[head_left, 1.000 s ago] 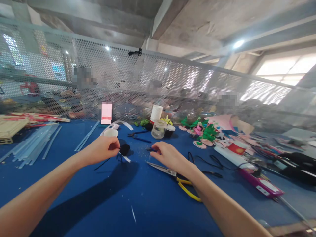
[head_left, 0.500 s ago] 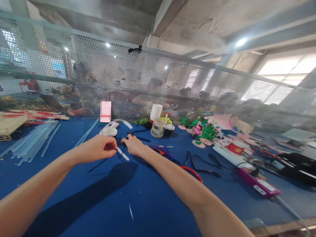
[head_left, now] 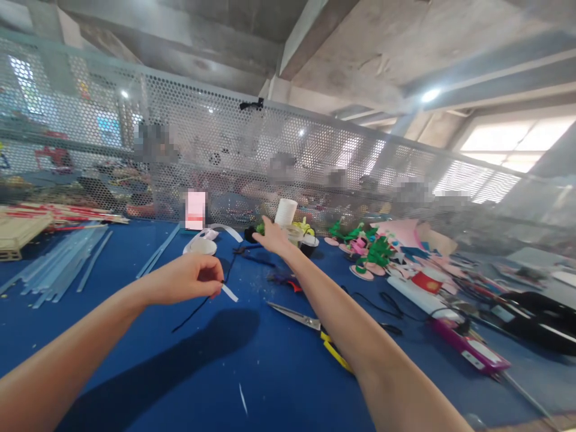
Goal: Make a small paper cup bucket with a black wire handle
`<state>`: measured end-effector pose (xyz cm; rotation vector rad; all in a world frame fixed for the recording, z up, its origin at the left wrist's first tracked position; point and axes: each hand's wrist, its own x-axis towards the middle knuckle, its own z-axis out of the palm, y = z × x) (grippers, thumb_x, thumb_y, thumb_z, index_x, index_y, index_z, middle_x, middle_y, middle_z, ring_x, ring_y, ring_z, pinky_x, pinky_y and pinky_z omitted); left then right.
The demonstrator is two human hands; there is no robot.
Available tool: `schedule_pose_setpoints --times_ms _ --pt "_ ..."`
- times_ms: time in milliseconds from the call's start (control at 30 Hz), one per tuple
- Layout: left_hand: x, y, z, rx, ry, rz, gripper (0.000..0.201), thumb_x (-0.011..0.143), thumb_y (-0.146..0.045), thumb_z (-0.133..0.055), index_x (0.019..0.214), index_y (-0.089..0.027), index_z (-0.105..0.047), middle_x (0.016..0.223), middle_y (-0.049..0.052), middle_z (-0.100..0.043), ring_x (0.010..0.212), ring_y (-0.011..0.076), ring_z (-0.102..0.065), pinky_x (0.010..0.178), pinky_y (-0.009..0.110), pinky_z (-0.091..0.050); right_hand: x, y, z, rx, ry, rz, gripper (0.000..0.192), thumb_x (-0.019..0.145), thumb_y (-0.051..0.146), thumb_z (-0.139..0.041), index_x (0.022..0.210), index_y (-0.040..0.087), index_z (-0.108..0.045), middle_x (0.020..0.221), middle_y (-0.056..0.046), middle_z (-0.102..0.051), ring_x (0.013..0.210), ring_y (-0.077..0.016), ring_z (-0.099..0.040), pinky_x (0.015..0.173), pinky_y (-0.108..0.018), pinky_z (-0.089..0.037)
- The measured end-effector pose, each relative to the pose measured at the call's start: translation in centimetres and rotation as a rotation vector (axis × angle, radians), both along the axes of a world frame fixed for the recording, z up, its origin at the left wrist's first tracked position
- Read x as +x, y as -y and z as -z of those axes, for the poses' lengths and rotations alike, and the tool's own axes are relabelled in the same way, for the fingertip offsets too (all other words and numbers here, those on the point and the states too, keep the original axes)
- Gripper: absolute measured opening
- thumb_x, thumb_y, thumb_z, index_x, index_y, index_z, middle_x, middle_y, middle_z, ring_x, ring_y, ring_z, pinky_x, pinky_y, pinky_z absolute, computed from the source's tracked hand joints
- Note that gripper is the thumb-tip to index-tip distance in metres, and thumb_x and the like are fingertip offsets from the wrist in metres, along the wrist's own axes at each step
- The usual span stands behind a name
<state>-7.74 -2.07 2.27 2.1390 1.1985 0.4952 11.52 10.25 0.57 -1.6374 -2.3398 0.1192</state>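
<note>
Left hand (head_left: pixel 191 279): thumb and fingertips pinched together on a black cord (head_left: pixel 192 314), no gap seen at the tips. One end of the cord trails down-left from the pinch over the blue table (head_left: pixel 279 384); another stretch goes up from the fingers toward the pliers (head_left: pixel 254 257), far end unclear. White strip (head_left: pixel 230 293) just right of the fingertips; can't tell if it's touched.

Right hand (head_left: pixel 272 236): arm stretched forward, thumb and forefinger spread apart, nothing seen gripped. Thumb at the black ball (head_left: pixel 249 234), contact can't be told; green ball (head_left: pixel 260 228) right behind, partly covered by the hand.

Around left hand: white roll (head_left: pixel 202 246) just beyond the knuckles, phone (head_left: pixel 195 209) upright behind it, lit pink. Pliers lie flat between the two hands.

Under and beside right forearm: scissors (head_left: pixel 297 315), blades pointing left, yellow handles partly hidden; dark snips (head_left: pixel 279 279) with a red bit, also partly covered. White spool (head_left: pixel 287 211) behind the right hand, clear cup (head_left: pixel 296 234) next to it, mostly blocked.

Left side: pale strips (head_left: pixel 72 261) in a loose pile, red sticks (head_left: pixel 72 212) behind. Right side: green plants (head_left: pixel 378 249) on pink discs, purple box (head_left: pixel 470 347) nearer. Mesh panel (head_left: pixel 234 156) along the back.
</note>
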Motion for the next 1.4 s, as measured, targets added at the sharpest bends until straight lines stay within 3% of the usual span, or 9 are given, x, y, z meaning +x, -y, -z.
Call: schedule_pose_setpoints --times_ms 67,233,367,500,800,900,1033,1167,1400 --pt "0.4 -0.5 0.9 -0.007 0.071 -0.052 0.006 0.066 -0.022 -0.049 0.064 -0.017 -0.050 0.059 -0.002 -0.058 0.056 0.0109 -0.052 0.055 0.022 -0.037 0.7 0.2 -0.1 0.090 -0.064 0.044 0.051 0.083 0.028 -0.033 0.128 0.005 -0.024 0.123 -0.019 -0.041 0.107 -0.0207 -0.046 0.088 -0.033 -0.035" --pt "1.2 -1.4 2.7 -0.132 0.215 -0.135 0.009 0.065 -0.024 -0.049 0.061 -0.017 -0.046 0.054 -0.003 -0.055 0.052 0.0097 -0.051 0.054 0.023 -0.040 3.2 4.8 0.9 0.086 -0.130 -0.101 0.037 0.079 0.026 -0.044 0.110 0.009 -0.050 0.105 -0.013 -0.056 0.084 -0.0152 -0.056 0.079 -0.027 -0.040" --pt "1.6 -1.3 2.5 -0.132 0.250 -0.204 0.011 0.065 -0.025 -0.052 0.060 -0.016 -0.047 0.055 -0.003 -0.057 0.052 0.0087 -0.051 0.055 0.023 -0.041 7.0 10.3 1.8 -0.067 0.016 -0.115 0.029 0.078 0.024 -0.043 0.102 0.013 -0.056 0.093 -0.010 -0.061 0.084 -0.0189 -0.057 0.075 -0.028 -0.041" --pt "2.0 -0.7 2.0 -0.215 0.408 -0.231 0.014 0.066 -0.026 -0.054 0.062 -0.016 -0.046 0.056 -0.004 -0.059 0.057 0.0093 -0.056 0.061 0.025 -0.045 10.4 14.0 3.9 -0.292 0.245 0.100 0.036 0.075 0.012 -0.041 0.108 0.012 -0.053 0.100 -0.015 -0.058 0.093 -0.0242 -0.055 0.079 -0.033 -0.039" --pt "3.2 0.6 1.5 -0.370 0.571 -0.176 0.017 0.067 -0.027 -0.056 0.063 -0.015 -0.045 0.057 -0.002 -0.060 0.055 0.0113 -0.058 0.057 0.027 -0.046 13.1 14.7 6.8 -0.264 0.201 0.129 0.062 0.061 0.003 -0.042 0.122 0.015 -0.043 0.104 -0.014 -0.055 0.098 -0.0220 -0.052 0.086 -0.031 -0.037" --pt "3.2 0.6 1.5 -0.370 0.636 -0.214 0.017 0.066 -0.026 -0.057 0.063 -0.015 -0.045 0.055 -0.002 -0.059 0.053 0.0111 -0.058 0.057 0.028 -0.047 13.0 14.9 6.6 -0.296 0.010 0.177 0.063 0.058 0.007 -0.046 0.121 0.015 -0.043 0.104 -0.012 -0.054 0.094 -0.0216 -0.053 0.084 -0.032 -0.039" --pt "3.0 0.2 1.8 -0.327 0.754 -0.312 0.016 0.066 -0.024 -0.058 0.063 -0.014 -0.046 0.054 -0.002 -0.058 0.051 0.0099 -0.056 0.055 0.027 -0.047 11.9 15.8 6.7 -0.516 -0.564 0.131 0.056 0.061 0.022 -0.058 0.115 0.016 -0.044 0.086 -0.005 -0.057 0.071 -0.0151 -0.054 0.067 -0.028 -0.044" --pt "3.2 -0.2 2.2 -0.304 0.850 -0.388 0.015 0.066 -0.022 -0.059 0.062 -0.013 -0.048 0.058 -0.002 -0.056 0.054 0.0088 -0.056 0.054 0.025 -0.049 9.6 16.3 6.2 -0.766 -1.000 0.028 0.052 0.066 0.046 -0.057 0.108 0.019 -0.045 0.064 0.002 -0.048 0.040 -0.0036 -0.029 0.037 -0.019 -0.026" --pt "2.9 -0.6 2.5 -0.246 0.971 -0.401 0.017 0.064 -0.023 -0.063 0.064 -0.013 -0.050 0.057 -0.003 -0.054 0.056 0.0080 -0.054 0.056 0.025 -0.050 5.8 15.7 4.5 -0.823 -1.006 -0.382 0.060 0.063 0.061 -0.054 0.107 0.023 -0.039 0.075 0.001 -0.049 0.052 -0.0061 -0.042 0.044 -0.020 -0.034"
